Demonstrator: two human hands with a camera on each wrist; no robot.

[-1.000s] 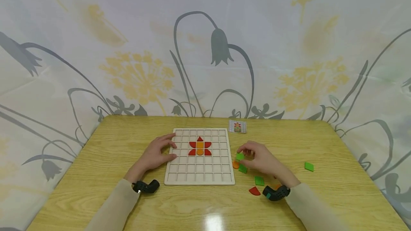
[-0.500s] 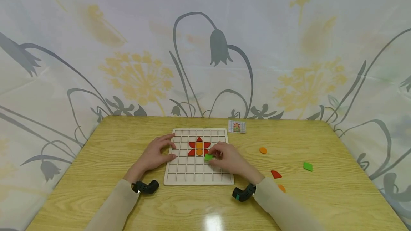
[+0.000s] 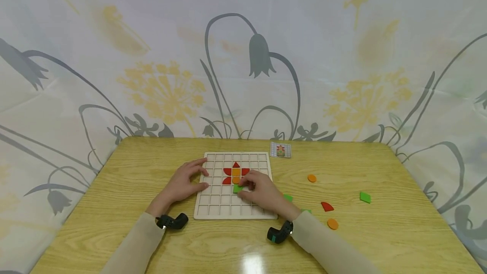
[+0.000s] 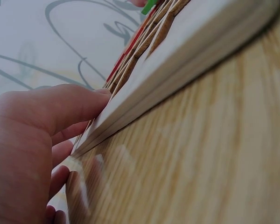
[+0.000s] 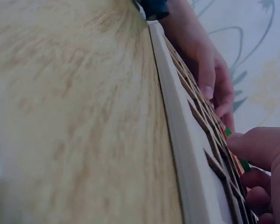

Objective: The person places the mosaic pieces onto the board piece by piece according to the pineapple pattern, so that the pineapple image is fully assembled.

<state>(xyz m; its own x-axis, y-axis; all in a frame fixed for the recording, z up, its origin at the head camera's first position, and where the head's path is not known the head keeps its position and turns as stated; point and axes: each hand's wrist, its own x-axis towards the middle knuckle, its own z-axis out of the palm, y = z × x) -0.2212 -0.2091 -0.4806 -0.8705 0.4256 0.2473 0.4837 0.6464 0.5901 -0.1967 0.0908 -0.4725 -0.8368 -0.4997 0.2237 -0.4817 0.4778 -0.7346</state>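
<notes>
My right hand (image 3: 262, 190) pinches a green square tile (image 3: 237, 189) over the white grid board (image 3: 214, 210), just below an orange round piece (image 3: 236, 179). In the right wrist view the thumb presses close to the green tile, low over the grid. My left hand (image 3: 186, 183) rests at the board's left edge, its thumb and fingertips touching the rim. Set in the grid are a red triangle (image 3: 236, 165), an orange square (image 3: 236, 172) and several red petal-shaped pieces (image 3: 227, 180). The lower right petal is hidden behind my right fingers.
A small pattern card (image 3: 280, 150) lies behind the board's right corner. Right of the board lie loose pieces: orange discs (image 3: 312, 178), a red quarter-circle (image 3: 327, 206) and a green diamond (image 3: 365, 197). More green tiles (image 3: 288, 198) are partly covered by my right forearm.
My right hand has picked up a green tile right of the board and carried it left to the grid, below the orange round piece. The left hand stays in place.
</notes>
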